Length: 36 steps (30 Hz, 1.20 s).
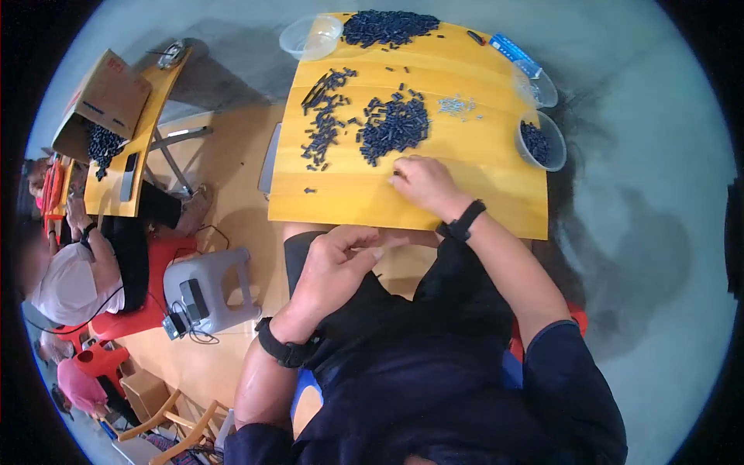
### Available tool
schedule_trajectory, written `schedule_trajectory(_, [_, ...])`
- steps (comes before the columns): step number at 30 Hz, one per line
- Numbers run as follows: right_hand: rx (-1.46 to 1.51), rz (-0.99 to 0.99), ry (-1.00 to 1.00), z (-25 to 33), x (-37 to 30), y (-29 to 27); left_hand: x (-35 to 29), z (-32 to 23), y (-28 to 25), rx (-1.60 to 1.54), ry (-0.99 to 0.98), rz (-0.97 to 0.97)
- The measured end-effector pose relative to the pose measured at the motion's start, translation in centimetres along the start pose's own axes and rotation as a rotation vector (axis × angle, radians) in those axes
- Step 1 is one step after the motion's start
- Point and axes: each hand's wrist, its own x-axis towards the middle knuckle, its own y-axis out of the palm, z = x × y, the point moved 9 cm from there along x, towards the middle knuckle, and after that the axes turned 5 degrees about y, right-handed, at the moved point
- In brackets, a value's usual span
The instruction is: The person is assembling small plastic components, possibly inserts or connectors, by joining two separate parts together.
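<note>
My right hand [425, 184] rests over the near part of the yellow table [480, 182]. Its fingers are curled together, and a small dark piece [397, 173] shows at the fingertips. Above my lap, just off the table's front edge, my left hand [333, 271] is closed with thumb and fingers pinched; whatever they hold, if anything, cannot be made out. Beyond my right hand lies a pile of short black cylindrical pieces [394, 128]. To its left runs a looser strip of black pieces [323, 128]. A lone black piece [310, 190] sits near the left front.
Small silvery parts [459, 107] lie right of the pile. A clear tub [555, 159] with black pieces stands at the right edge, near a blue-and-white box [513, 56]. Another heap [391, 27] and a clear bowl [288, 39] are far back. A grey stool [205, 287] stands left.
</note>
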Motion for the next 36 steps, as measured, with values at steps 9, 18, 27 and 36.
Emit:
schedule_trajectory(9, [0.031,-0.081,0.066,-0.5,-0.5,0.1,0.1,0.6,0.0,-0.036,-0.004,-0.022])
schedule_trajectory(18, [1.012,0.318,0.291,5.4,-5.8,-0.7,0.3,0.6,-1.1,0.028,0.024,-0.145])
schedule_trajectory(27, [1.035,0.395,0.241,8.9,-7.8,-1.1,0.2,-1.0,-0.5,-0.024,0.004,0.0])
schedule_trajectory(36, [0.832,0.038,0.205,0.3,-2.8,-1.9,-0.3,0.1,-0.1,0.133,-0.072,0.068])
